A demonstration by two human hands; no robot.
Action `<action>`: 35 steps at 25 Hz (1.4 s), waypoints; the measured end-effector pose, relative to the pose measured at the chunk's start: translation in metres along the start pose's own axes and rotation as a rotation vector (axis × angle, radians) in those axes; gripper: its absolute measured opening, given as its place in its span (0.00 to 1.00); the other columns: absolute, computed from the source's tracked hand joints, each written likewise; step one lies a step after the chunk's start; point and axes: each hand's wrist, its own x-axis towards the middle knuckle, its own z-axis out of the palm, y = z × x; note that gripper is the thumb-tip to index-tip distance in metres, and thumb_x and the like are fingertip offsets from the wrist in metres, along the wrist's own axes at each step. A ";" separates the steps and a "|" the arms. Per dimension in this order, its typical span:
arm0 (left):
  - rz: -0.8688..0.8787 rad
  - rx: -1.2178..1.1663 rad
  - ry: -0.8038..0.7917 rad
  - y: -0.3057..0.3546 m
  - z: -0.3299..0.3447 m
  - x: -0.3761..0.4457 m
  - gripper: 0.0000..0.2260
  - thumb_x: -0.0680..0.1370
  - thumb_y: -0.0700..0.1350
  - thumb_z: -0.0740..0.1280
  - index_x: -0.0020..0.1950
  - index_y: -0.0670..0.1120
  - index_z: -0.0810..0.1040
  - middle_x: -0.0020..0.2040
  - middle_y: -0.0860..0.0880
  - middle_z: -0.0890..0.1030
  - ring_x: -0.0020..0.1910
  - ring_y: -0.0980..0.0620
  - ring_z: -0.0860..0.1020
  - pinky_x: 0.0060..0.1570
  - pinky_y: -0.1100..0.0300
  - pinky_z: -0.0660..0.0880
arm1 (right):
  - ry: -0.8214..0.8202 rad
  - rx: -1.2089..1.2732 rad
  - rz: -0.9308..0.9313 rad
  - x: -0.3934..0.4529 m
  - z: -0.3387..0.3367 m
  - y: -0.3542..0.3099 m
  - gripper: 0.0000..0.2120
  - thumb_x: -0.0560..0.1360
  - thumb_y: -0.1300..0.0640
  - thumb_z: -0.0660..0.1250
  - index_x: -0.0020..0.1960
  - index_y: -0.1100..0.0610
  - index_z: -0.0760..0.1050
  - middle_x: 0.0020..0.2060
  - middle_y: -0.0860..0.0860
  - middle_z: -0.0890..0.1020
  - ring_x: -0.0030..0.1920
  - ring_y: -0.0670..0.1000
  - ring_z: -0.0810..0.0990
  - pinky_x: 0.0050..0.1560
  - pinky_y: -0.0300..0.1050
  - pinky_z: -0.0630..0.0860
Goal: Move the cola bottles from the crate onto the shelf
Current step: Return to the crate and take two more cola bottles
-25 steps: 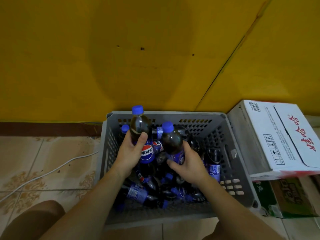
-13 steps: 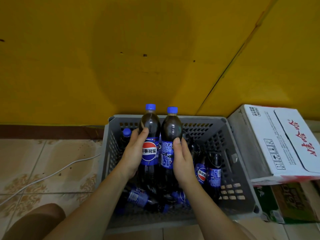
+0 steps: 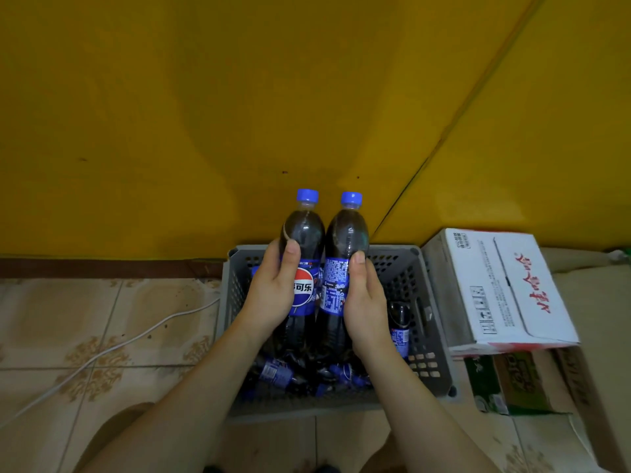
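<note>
My left hand [image 3: 271, 295] grips one upright cola bottle [image 3: 304, 230] with a blue cap and a round logo label. My right hand [image 3: 363, 302] grips a second upright cola bottle [image 3: 348, 233] right beside it, label text facing me. Both bottles are lifted above the grey plastic crate [image 3: 432, 353] on the floor. Several more cola bottles [image 3: 276, 373] lie in the crate's bottom, and one stands at its right side [image 3: 399, 322]. No shelf is in view.
A yellow wall [image 3: 205, 114] rises just behind the crate. A white cardboard box [image 3: 495, 288] sits on other cartons to the crate's right. A white cable [image 3: 102, 353] runs across the tiled floor on the left. My knees show at the bottom edge.
Both hands have lifted their bottles up out of the crate and brought them side by side and upright; the view has tilted upward.
</note>
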 end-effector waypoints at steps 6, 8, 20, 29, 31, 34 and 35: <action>-0.022 -0.077 0.021 0.155 -0.007 -0.049 0.24 0.77 0.67 0.57 0.68 0.58 0.74 0.60 0.56 0.82 0.60 0.55 0.81 0.60 0.53 0.77 | -0.002 0.004 -0.073 -0.067 -0.046 -0.151 0.32 0.75 0.25 0.52 0.65 0.44 0.75 0.57 0.43 0.83 0.58 0.41 0.81 0.59 0.44 0.78; -0.013 -0.110 -0.001 0.214 -0.008 -0.070 0.20 0.79 0.64 0.58 0.67 0.59 0.74 0.60 0.56 0.83 0.58 0.56 0.82 0.57 0.56 0.79 | 0.009 -0.001 -0.089 -0.095 -0.065 -0.208 0.26 0.78 0.31 0.52 0.64 0.45 0.75 0.55 0.42 0.83 0.55 0.37 0.80 0.55 0.38 0.77; 0.102 -0.108 -0.067 0.481 -0.025 -0.170 0.22 0.78 0.68 0.57 0.63 0.56 0.74 0.56 0.55 0.84 0.56 0.53 0.83 0.59 0.44 0.79 | 0.042 0.040 -0.100 -0.216 -0.136 -0.440 0.45 0.71 0.19 0.51 0.73 0.51 0.67 0.67 0.51 0.78 0.69 0.54 0.76 0.68 0.62 0.73; 0.196 -0.176 -0.054 0.541 -0.062 -0.205 0.17 0.79 0.61 0.59 0.64 0.55 0.73 0.56 0.53 0.84 0.55 0.52 0.84 0.55 0.49 0.81 | 0.004 0.057 -0.256 -0.266 -0.127 -0.500 0.44 0.70 0.19 0.50 0.74 0.47 0.68 0.64 0.43 0.80 0.64 0.44 0.78 0.66 0.52 0.75; 0.216 -0.171 -0.058 0.549 -0.075 -0.211 0.16 0.80 0.61 0.60 0.64 0.57 0.73 0.57 0.54 0.84 0.56 0.52 0.83 0.56 0.48 0.80 | -0.007 0.077 -0.277 -0.272 -0.117 -0.508 0.43 0.70 0.19 0.51 0.74 0.46 0.68 0.64 0.42 0.80 0.64 0.42 0.78 0.66 0.51 0.76; 0.247 -0.180 -0.035 0.560 -0.097 -0.221 0.16 0.78 0.61 0.62 0.63 0.58 0.73 0.57 0.53 0.84 0.55 0.52 0.84 0.55 0.49 0.81 | -0.051 0.088 -0.335 -0.284 -0.106 -0.522 0.35 0.75 0.25 0.52 0.72 0.46 0.70 0.58 0.38 0.82 0.59 0.39 0.80 0.57 0.38 0.78; 0.250 -0.177 -0.012 0.562 -0.104 -0.225 0.17 0.76 0.62 0.64 0.63 0.59 0.73 0.57 0.53 0.84 0.55 0.52 0.84 0.55 0.49 0.81 | -0.083 0.097 -0.350 -0.288 -0.102 -0.527 0.32 0.76 0.29 0.53 0.71 0.47 0.71 0.54 0.37 0.83 0.56 0.37 0.81 0.51 0.33 0.78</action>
